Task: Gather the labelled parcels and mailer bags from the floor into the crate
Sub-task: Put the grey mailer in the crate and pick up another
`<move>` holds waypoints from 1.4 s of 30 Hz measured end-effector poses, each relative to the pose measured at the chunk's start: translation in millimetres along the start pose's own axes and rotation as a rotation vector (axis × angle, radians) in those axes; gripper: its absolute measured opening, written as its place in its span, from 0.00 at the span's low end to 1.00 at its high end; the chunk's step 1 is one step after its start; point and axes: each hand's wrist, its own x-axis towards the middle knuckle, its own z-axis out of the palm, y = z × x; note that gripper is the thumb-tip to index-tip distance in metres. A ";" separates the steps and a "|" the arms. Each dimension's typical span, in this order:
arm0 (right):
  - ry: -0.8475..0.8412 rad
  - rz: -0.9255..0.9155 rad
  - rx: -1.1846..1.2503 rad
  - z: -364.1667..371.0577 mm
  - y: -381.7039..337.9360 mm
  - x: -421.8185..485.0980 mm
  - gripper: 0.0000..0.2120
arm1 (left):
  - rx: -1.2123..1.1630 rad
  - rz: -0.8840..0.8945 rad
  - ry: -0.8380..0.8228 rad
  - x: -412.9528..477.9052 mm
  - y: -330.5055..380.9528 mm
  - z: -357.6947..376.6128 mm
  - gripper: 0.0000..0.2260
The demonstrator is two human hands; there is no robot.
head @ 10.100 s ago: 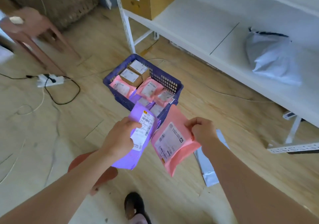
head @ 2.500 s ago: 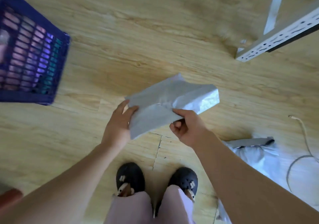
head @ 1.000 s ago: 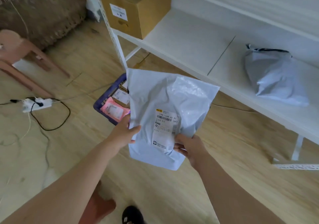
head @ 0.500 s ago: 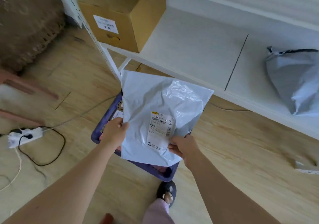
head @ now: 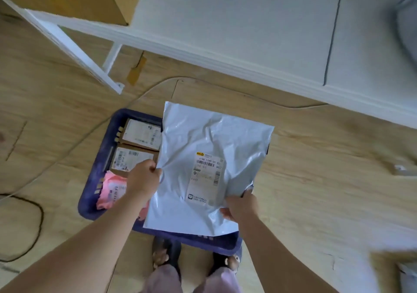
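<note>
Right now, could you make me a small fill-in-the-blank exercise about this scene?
The left hand and right hand hold a mailer whose label faces ___.
In the crate, ___ cardboard boxes show.
The bag beside the left hand is ___.
Missing: up; two; pink.

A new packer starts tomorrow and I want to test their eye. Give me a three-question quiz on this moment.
1. True or false: the left hand and right hand both grip the grey mailer above the crate.
2. Which colour of mailer already lies in the crate? A pink, B green, C black.
3. Fill in: the grey mailer's label faces ____.
Key: 1 true; 2 A, the pink mailer; 3 up.
</note>
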 end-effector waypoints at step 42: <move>0.026 -0.457 -1.425 89.6 72.7 215.0 0.67 | 0.969 0.609 -0.374 146.3 -45.1 198.0 0.63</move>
